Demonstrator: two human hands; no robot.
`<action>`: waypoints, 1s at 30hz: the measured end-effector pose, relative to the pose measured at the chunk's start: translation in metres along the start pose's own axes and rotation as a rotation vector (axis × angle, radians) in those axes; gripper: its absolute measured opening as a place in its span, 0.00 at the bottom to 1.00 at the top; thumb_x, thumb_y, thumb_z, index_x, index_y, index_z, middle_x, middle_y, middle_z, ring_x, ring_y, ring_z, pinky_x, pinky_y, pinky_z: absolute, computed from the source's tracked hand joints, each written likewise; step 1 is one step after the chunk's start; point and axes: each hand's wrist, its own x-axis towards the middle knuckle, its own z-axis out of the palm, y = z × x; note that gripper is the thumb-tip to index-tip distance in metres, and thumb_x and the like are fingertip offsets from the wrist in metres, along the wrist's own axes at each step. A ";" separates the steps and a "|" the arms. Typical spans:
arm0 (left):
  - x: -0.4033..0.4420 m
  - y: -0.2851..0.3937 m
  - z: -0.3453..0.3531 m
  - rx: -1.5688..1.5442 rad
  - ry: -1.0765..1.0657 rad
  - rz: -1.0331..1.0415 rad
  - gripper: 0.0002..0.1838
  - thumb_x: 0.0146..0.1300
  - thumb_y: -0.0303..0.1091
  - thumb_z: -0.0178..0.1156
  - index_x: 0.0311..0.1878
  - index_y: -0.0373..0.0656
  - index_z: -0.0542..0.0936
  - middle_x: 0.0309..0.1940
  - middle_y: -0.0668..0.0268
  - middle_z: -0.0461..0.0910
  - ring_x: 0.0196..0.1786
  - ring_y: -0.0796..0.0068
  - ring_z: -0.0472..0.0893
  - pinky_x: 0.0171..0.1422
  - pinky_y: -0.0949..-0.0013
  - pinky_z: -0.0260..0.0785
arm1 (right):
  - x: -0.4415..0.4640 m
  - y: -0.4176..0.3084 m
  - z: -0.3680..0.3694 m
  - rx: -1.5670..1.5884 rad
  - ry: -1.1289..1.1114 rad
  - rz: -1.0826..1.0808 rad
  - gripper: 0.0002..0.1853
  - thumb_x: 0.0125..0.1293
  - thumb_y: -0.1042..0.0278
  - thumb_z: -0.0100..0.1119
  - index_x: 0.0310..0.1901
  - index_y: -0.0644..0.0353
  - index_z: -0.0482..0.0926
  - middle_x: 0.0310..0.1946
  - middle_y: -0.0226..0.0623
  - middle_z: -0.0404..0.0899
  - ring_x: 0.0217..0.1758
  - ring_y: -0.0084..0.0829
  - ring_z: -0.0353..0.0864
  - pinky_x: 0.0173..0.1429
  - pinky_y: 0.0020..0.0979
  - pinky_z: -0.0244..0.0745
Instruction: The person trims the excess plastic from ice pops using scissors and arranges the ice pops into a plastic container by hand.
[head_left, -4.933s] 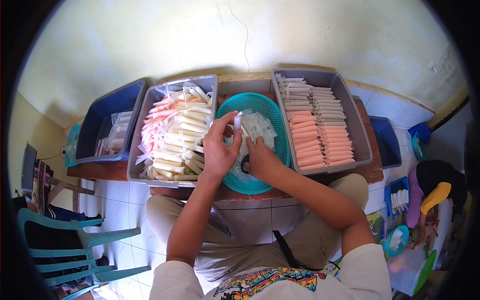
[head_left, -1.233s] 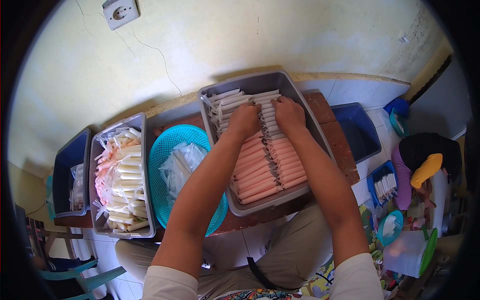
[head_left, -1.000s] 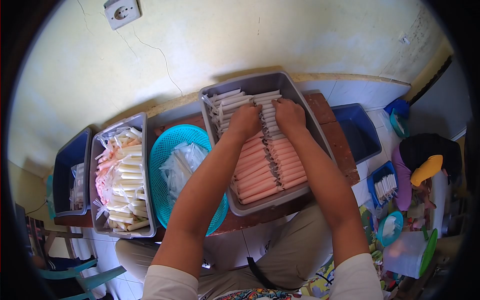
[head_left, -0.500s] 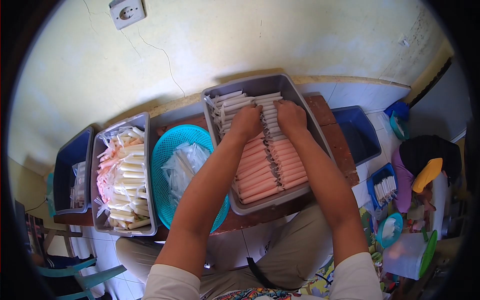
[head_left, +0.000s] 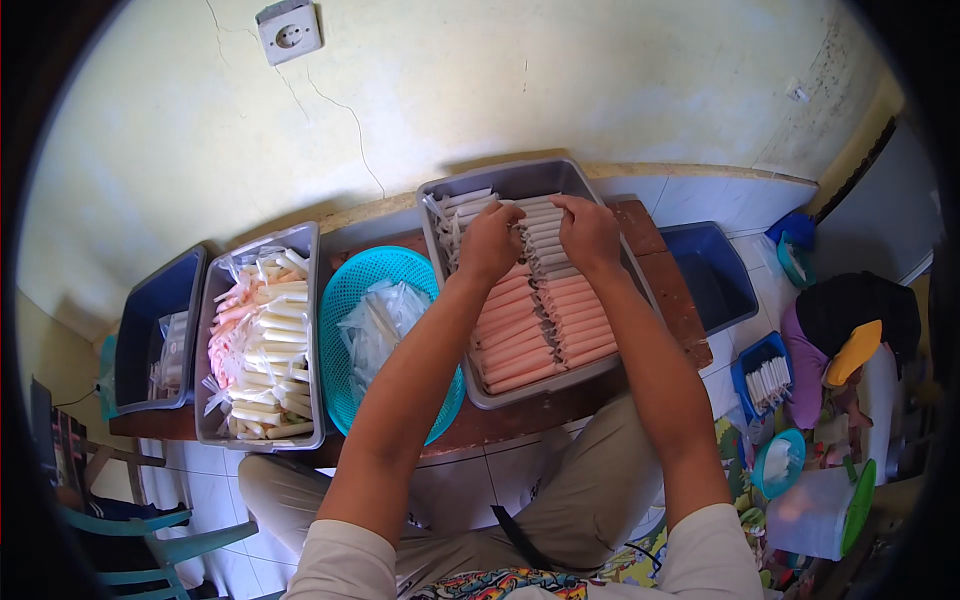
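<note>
Both hands are over a grey tub (head_left: 648,265) that holds two columns of filled plastic tubes, whitish ones (head_left: 546,236) at the back and pink ones (head_left: 582,318) at the front. My left hand (head_left: 490,240) is curled above the left column, its fingertips bent near the middle seam; what they hold, if anything, is hidden. My right hand (head_left: 588,232) is over the right column, thumb and forefinger close together by the back whitish tubes, the rest hidden. A turquoise basket (head_left: 338,290) with clear plastic bags (head_left: 380,320) stands left of the tub.
Another grey tub (head_left: 207,340) holds cream and pink tubes, left of the basket. Dark blue tubs (head_left: 135,350) stand at the far left and right. A bent-over person (head_left: 850,320) is at the right, near a small blue tray (head_left: 745,378). A green chair (head_left: 160,548) stands lower left.
From the basket, where they held a whitish tube and a dark-handled item, my hands have moved right to the tub. In the last half second they have lifted slightly off the tubes; the view has shifted.
</note>
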 end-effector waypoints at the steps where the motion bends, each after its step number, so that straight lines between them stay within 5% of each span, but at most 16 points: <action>1: -0.001 0.005 -0.004 -0.048 0.079 0.025 0.14 0.63 0.20 0.61 0.49 0.40 0.89 0.47 0.53 0.87 0.47 0.51 0.88 0.55 0.53 0.81 | -0.001 -0.003 -0.004 0.083 0.043 -0.002 0.16 0.70 0.76 0.57 0.53 0.57 0.91 0.49 0.45 0.91 0.52 0.49 0.91 0.58 0.46 0.85; 14: -0.061 0.044 -0.085 -0.221 0.168 0.095 0.09 0.71 0.21 0.64 0.51 0.39 0.88 0.47 0.55 0.87 0.44 0.58 0.89 0.48 0.63 0.84 | -0.041 -0.082 -0.038 0.668 -0.009 0.018 0.15 0.74 0.79 0.61 0.58 0.62 0.88 0.51 0.44 0.93 0.54 0.34 0.94 0.54 0.34 0.89; 30: -0.121 0.046 -0.160 -0.164 0.236 0.045 0.12 0.69 0.19 0.65 0.53 0.39 0.88 0.46 0.57 0.87 0.42 0.66 0.88 0.48 0.67 0.82 | -0.075 -0.143 -0.036 0.787 -0.118 -0.085 0.18 0.73 0.81 0.60 0.62 0.61 0.86 0.53 0.43 0.91 0.55 0.32 0.92 0.54 0.32 0.88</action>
